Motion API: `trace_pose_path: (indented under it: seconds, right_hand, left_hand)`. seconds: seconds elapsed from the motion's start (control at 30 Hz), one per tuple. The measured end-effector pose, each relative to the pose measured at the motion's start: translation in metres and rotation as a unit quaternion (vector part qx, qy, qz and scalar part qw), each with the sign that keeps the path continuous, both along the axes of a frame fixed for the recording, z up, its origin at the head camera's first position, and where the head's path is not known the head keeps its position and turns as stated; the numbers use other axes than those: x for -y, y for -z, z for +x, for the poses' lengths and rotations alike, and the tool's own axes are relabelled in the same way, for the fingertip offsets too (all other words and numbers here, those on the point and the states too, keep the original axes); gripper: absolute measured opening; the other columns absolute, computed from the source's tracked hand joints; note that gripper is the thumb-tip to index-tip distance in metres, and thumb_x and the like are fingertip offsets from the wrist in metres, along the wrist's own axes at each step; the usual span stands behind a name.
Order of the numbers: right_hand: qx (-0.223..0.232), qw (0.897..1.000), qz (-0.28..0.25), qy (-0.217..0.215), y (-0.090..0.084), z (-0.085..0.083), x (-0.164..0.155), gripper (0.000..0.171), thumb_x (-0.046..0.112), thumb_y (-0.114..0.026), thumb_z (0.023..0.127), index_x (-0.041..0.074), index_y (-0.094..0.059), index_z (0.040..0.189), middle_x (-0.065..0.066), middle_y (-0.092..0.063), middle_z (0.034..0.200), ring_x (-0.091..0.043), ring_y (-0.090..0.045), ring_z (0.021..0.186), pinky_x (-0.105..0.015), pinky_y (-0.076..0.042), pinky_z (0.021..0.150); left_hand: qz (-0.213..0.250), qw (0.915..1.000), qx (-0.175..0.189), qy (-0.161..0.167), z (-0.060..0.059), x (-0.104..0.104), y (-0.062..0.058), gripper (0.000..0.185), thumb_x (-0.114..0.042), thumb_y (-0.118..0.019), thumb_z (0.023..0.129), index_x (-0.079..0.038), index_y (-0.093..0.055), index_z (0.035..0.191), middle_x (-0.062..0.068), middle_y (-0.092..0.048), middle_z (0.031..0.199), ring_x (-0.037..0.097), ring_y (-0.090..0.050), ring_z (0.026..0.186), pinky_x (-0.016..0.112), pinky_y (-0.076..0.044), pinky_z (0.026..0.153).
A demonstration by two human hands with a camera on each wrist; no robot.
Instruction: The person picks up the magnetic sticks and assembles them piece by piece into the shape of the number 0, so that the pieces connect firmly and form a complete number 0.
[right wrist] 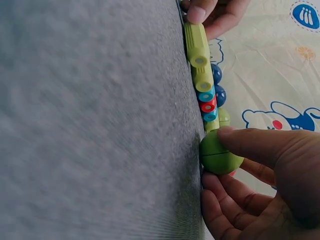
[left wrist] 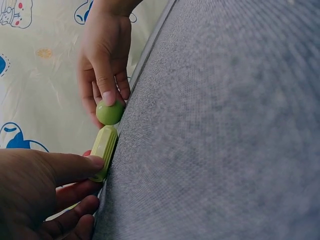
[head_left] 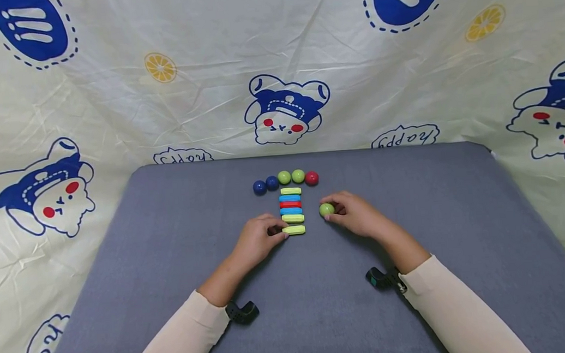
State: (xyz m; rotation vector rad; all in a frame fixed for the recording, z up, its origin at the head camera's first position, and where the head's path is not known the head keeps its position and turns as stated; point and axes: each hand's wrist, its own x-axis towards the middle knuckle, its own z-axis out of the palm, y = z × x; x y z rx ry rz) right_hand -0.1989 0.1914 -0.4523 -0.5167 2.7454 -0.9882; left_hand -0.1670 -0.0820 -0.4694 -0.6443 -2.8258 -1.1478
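Note:
My left hand [head_left: 259,239] pinches the left end of a yellow-green ribbed stick [head_left: 296,230] between thumb and fingers, low over the grey table. To the right, my right hand [head_left: 358,215] holds a green ball [head_left: 326,209] between thumb and fingertips. Directly beyond the held stick lies a column of short sticks: a yellow-green stick [head_left: 292,218], a blue stick [head_left: 291,211], a red stick [head_left: 290,204], another blue one and a far yellow-green stick [head_left: 290,191]. In the right wrist view, the stick ends show round tips, and a seam runs round the green ball [right wrist: 220,154].
Past the column, a row of balls spans the table [head_left: 195,270]: two blue balls [head_left: 260,187], two green balls [head_left: 298,176] and a red ball [head_left: 311,178]. A printed white cloth [head_left: 219,115] hangs behind the far edge. Each wrist wears a black camera strap [head_left: 243,312].

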Motion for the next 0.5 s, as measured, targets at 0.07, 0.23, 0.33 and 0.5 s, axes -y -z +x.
trace_pose_path:
  seconds: [0.07, 0.23, 0.33, 0.5]
  right_hand:
    - [0.001, 1.000, 0.001, -0.001, 0.000, 0.002, 0.001, 0.037, 0.015, -0.070, 0.096, 0.007, -0.064, 0.132, -0.016, -0.063, 0.121, -0.027, -0.062, 0.103, -0.046, -0.053, 0.091]
    - [0.003, 1.000, -0.004, -0.003, 0.001, 0.008, 0.003, 0.037, 0.015, -0.071, 0.095, 0.006, -0.065, 0.131, -0.015, -0.063, 0.118, -0.026, -0.062, 0.100, -0.045, -0.053, 0.089]
    - [0.004, 1.000, -0.004, -0.005, 0.000, 0.011, 0.004, 0.037, 0.016, -0.072, 0.094, 0.006, -0.065, 0.130, -0.015, -0.063, 0.118, -0.024, -0.062, 0.098, -0.044, -0.053, 0.088]
    - [0.008, 1.000, 0.000, -0.010, -0.003, 0.016, 0.007, 0.039, 0.016, -0.074, 0.093, 0.005, -0.066, 0.130, -0.014, -0.063, 0.118, -0.023, -0.062, 0.098, -0.043, -0.054, 0.088]
  left_hand:
    - [0.000, 1.0000, -0.001, 0.002, 0.001, 0.000, -0.001, 0.011, -0.015, -0.080, 0.087, -0.011, -0.078, 0.098, 0.002, -0.071, 0.090, 0.012, -0.062, 0.079, 0.022, -0.051, 0.071]
    - [-0.005, 1.0000, 0.000, 0.007, 0.002, 0.001, -0.001, 0.012, -0.017, -0.079, 0.088, -0.012, -0.079, 0.099, 0.002, -0.071, 0.091, 0.011, -0.063, 0.079, 0.022, -0.051, 0.071]
    - [-0.006, 0.9999, -0.003, 0.009, 0.002, 0.000, -0.001, 0.012, -0.017, -0.079, 0.088, -0.013, -0.078, 0.099, 0.001, -0.071, 0.090, 0.011, -0.063, 0.079, 0.022, -0.051, 0.071]
    - [-0.008, 0.9999, -0.010, 0.011, 0.002, 0.000, 0.000, 0.012, -0.018, -0.079, 0.089, -0.013, -0.078, 0.099, 0.001, -0.071, 0.090, 0.010, -0.062, 0.078, 0.021, -0.050, 0.070]
